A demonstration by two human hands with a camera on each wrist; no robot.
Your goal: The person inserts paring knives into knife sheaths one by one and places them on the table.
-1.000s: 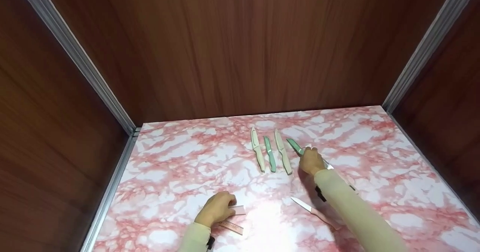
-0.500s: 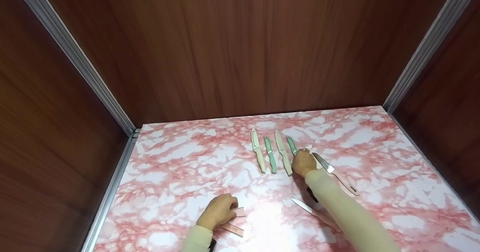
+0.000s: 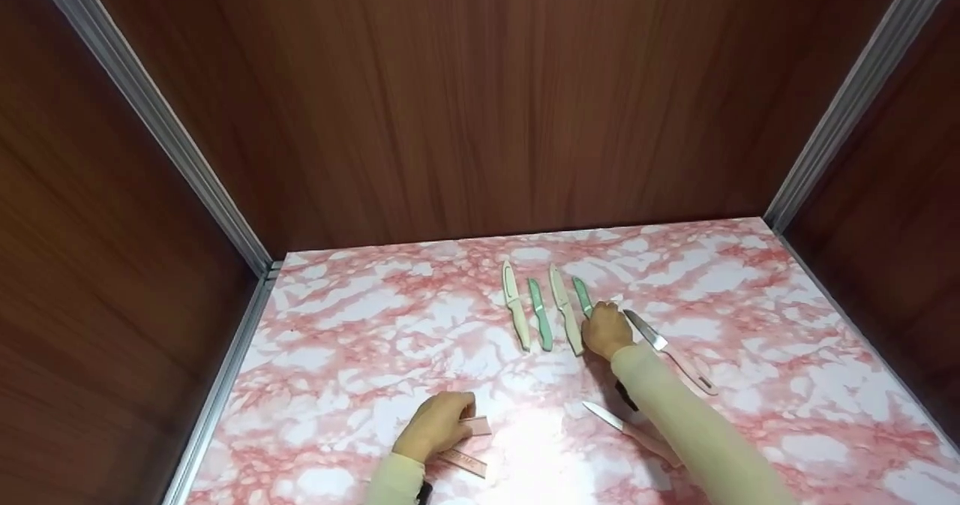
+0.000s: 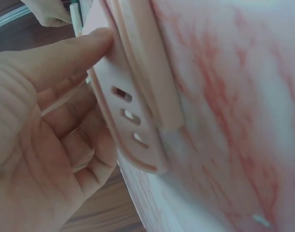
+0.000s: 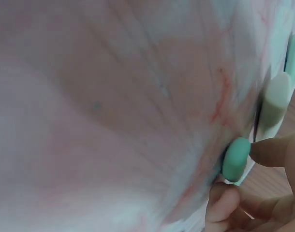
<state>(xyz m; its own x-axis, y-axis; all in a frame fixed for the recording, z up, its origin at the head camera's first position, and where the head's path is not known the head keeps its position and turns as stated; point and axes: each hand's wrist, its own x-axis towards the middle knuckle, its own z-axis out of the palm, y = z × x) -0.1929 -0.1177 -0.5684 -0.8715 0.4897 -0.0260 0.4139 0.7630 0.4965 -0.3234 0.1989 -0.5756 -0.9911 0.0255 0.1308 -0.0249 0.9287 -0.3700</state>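
Right of the row of knives, my right hand (image 3: 607,331) pinches the handle of a green sheathed knife (image 3: 582,293). In the right wrist view, the rounded end of its green handle (image 5: 236,159) sits between thumb and fingers. Lower left, my left hand (image 3: 436,424) holds a pale pink plastic knife sheath (image 4: 133,113) with three slots, thumb on one face and fingers behind. A second pink sheath (image 3: 465,462) lies on the table beside it. Left of the right hand lie a cream knife (image 3: 566,310), a smaller green knife (image 3: 540,314) and another cream knife (image 3: 516,306), side by side.
A bare-bladed knife with a pink handle (image 3: 688,370) lies right of the right hand. A smaller bare knife (image 3: 604,415) lies under the right forearm, its pink handle partly covered. Dark wood panels (image 3: 480,115) enclose the marbled table (image 3: 360,325) at back and sides.
My right hand has shifted left with the green knife, turning it from a slant to nearly parallel with the row. The larger pink-handled knife came into view. The left hand stays nearly still.
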